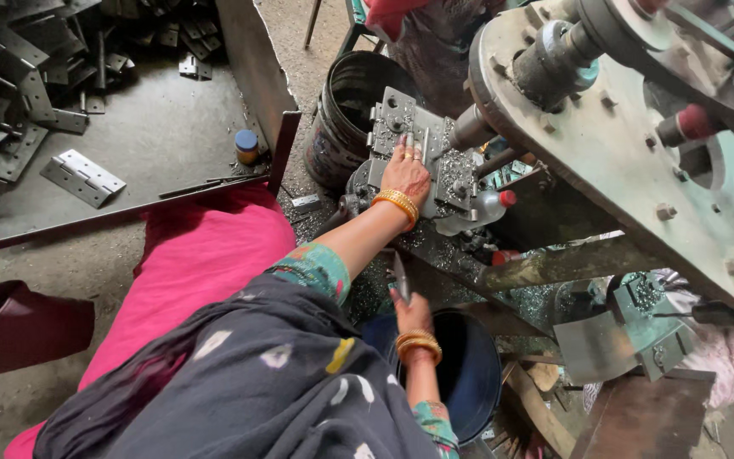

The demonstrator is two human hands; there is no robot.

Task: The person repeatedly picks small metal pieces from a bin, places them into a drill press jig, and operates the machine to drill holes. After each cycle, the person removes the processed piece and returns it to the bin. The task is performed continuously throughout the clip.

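The left hand [407,172] lay flat, fingers spread and unclenched, pressing on a grey metal hinge plate [401,119] that sat on the machine's work block [456,174], just past the centre toward one o'clock. The right hand [407,313], lower at about five o'clock, was closed around a thin grey metal piece [400,278] that stuck up from its fingers; what kind of piece it was could not be told. Below that hand stood a dark blue bucket [469,365]. At twelve o'clock a black bucket [354,106] stood on the floor beside the plate. At ten o'clock a metal tray [163,136] held loose hinges [82,177] and a small blue-capped jar [246,145]. The big green machine plate [639,161] filled the two o'clock side.
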